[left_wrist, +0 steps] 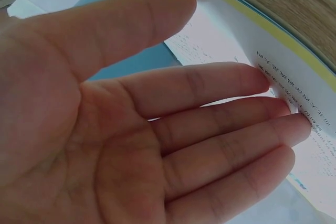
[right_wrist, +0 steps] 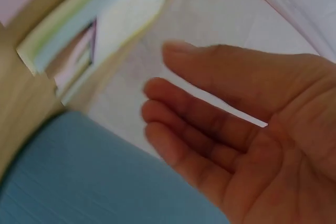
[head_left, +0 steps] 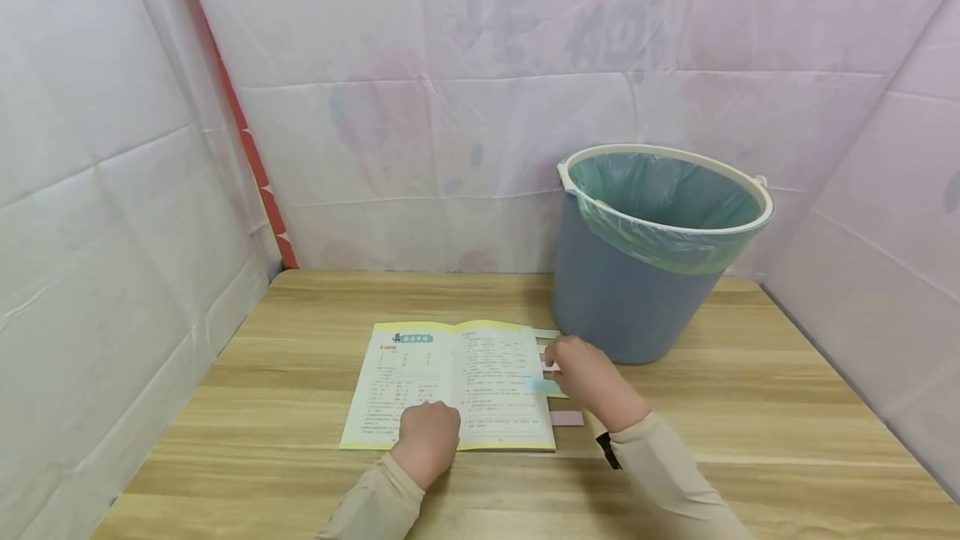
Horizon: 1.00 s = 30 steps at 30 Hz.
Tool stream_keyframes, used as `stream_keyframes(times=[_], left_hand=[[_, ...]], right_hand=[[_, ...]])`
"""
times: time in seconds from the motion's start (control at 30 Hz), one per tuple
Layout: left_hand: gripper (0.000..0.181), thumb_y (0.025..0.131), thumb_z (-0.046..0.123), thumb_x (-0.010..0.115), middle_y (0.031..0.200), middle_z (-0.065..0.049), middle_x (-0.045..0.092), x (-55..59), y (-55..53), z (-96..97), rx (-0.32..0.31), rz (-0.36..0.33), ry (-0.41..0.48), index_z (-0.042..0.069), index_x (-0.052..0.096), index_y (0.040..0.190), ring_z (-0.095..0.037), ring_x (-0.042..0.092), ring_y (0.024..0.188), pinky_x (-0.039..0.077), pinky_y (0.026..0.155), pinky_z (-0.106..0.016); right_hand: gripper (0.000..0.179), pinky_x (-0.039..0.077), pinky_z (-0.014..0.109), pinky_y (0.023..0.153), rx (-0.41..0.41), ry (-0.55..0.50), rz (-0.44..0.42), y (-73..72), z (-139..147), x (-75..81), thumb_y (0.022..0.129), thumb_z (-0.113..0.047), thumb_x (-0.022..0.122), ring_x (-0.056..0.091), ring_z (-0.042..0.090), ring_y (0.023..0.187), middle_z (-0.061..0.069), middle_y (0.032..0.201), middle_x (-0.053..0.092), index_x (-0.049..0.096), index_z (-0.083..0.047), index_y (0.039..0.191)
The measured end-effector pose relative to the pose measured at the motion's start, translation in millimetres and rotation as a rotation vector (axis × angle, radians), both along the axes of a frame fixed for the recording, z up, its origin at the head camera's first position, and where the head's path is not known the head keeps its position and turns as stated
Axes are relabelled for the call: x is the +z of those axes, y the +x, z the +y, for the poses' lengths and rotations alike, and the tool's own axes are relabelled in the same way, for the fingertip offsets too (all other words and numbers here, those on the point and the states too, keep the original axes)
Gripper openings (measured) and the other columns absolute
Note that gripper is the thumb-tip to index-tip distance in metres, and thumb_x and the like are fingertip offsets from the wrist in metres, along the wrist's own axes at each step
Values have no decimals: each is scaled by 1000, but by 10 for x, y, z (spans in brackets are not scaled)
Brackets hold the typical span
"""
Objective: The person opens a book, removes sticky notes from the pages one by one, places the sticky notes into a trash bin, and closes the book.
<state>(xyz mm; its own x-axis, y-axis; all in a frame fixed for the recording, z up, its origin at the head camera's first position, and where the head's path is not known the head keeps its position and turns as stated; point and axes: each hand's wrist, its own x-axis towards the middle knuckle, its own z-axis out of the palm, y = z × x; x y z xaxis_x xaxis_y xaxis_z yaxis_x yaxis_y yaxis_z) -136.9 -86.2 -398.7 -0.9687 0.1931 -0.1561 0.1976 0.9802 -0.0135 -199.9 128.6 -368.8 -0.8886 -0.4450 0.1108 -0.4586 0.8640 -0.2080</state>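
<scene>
An open workbook [head_left: 495, 398] with printed pages and yellow edges lies on the table. My left hand [head_left: 429, 438] rests its fingertips on the lower part of the page near the fold; in the left wrist view the fingers [left_wrist: 226, 135] are nearly straight. Several coloured sticky tabs stick out past the right edge, among them a pink tab [head_left: 567, 418] and a light blue tab [right_wrist: 79, 24]. My right hand [head_left: 592, 377] is above the upper tabs. Its fingers [right_wrist: 181, 114] are loosely bent, with a gap to the thumb and nothing visible between them.
A blue-grey bucket [head_left: 622, 290] lined with a green plastic bag stands just behind the right hand, close to the workbook's upper right corner. The wooden table [head_left: 277, 357] is bordered by pale fabric walls [head_left: 360, 173] at the back and sides.
</scene>
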Motion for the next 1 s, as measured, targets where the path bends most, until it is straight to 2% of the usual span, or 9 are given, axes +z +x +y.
stream_keyframes(times=[0.1, 0.2, 0.33, 0.5, 0.57, 0.63, 0.73, 0.8, 1.0], left_hand=[[23, 87, 25, 69, 57, -5, 55, -12, 0, -4, -10, 11, -5, 3, 70, 77, -13, 49, 48, 51, 49, -28], [25, 87, 25, 69, 54, -4, 54, -34, 1, -8, -21, 29, -21, 3, 70, 76, -12, 48, 46, 51, 47, -27], [26, 86, 27, 70, 53, -4, 53, -44, 0, -17, -31, 50, -30, 3, 70, 75, -12, 48, 45, 51, 46, -26], [27, 87, 27, 70, 53, -4, 53, -28, 8, -22, -27, 48, -23, 3, 69, 74, -12, 48, 46, 51, 47, -26], [26, 87, 27, 69, 53, -4, 53, -21, 13, -20, -22, 44, -20, 3, 70, 74, -12, 47, 46, 50, 47, -26], [26, 87, 27, 69, 53, -4, 53, -18, 17, -18, -18, 41, -17, 3, 70, 75, -12, 47, 46, 50, 47, -26], [27, 86, 27, 69, 53, -4, 53, -11, 19, -15, -13, 38, -12, 2, 70, 75, -12, 48, 45, 50, 46, -26], [27, 86, 27, 69, 53, -5, 53, -8, 19, -13, -11, 35, -8, 2, 70, 75, -12, 48, 45, 50, 46, -26], [27, 86, 27, 69, 53, -5, 53, -4, 13, -10, -7, 31, -2, 2, 70, 76, -12, 48, 46, 50, 46, -26]], right_hand=[[18, 37, 24, 52, 26, 17, -26, -6, -18, -76, 73, 17, 68, 47, 13, 62, 3, 70, 53, 63, 0, 69], [27, 25, 25, 52, 47, 32, -26, -4, -27, -128, 70, 20, 66, 31, 13, 60, 0, 65, 40, 55, -3, 63], [29, 29, 24, 54, 65, 56, 9, -24, -33, -182, 67, 20, 68, 32, 12, 60, 0, 63, 42, 53, -4, 63], [35, 25, 25, 53, 81, 92, 32, -66, -56, -263, 65, 20, 68, 30, 12, 59, -1, 62, 37, 46, -7, 61], [35, 23, 27, 54, 72, 92, 16, -71, -66, -286, 65, 21, 65, 29, 13, 59, -1, 62, 34, 44, -8, 60], [32, 27, 27, 53, 60, 83, 9, -72, -74, -305, 65, 21, 64, 32, 14, 59, -1, 63, 40, 48, -6, 61], [27, 36, 29, 54, 45, 82, 8, -67, -80, -321, 68, 20, 66, 38, 14, 60, 2, 65, 51, 54, -4, 64], [26, 38, 29, 54, 42, 85, 15, -66, -84, -320, 70, 20, 65, 39, 14, 60, 4, 65, 53, 55, -3, 64], [33, 32, 26, 50, 67, 97, 84, -75, -81, -320, 78, 17, 62, 34, 12, 56, 1, 59, 46, 50, -7, 58]])
